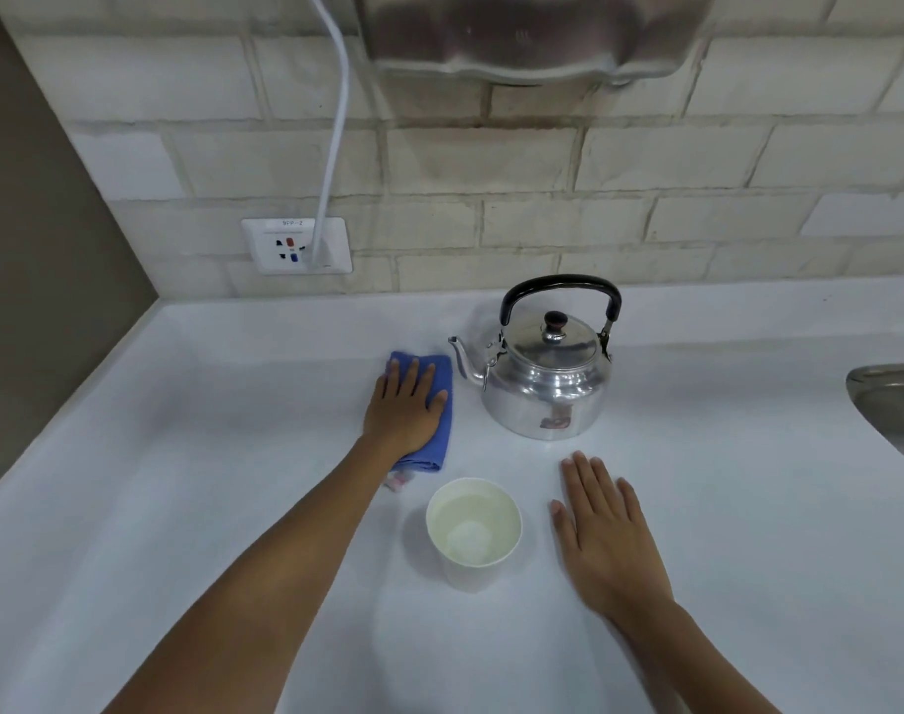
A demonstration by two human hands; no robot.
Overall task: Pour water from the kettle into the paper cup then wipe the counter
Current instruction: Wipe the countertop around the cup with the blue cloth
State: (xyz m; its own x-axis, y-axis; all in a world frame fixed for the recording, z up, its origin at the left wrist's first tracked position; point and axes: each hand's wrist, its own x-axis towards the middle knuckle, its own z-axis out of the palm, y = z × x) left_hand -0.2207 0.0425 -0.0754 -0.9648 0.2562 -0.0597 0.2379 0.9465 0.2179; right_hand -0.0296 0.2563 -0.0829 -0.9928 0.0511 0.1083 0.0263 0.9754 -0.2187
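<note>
The paper cup (pixel 473 528) sits close by with water in it, so pouring looks done. The right hand (pixel 607 538) lies flat, holding nothing. Further off, beside the kettle (pixel 545 376), the left hand (pixel 406 404) presses flat on the blue cloth (pixel 437 371); next, slide it across the counter (pixel 208 456).

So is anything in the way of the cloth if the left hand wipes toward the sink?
Yes. The kettle stands just right of the cloth under the left hand, its spout pointing at the cloth.

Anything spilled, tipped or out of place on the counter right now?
Nothing stands out. The kettle and the paper cup, which holds water, stand upright; no puddle shows on the counter. The left hand presses the blue cloth flat.
</note>
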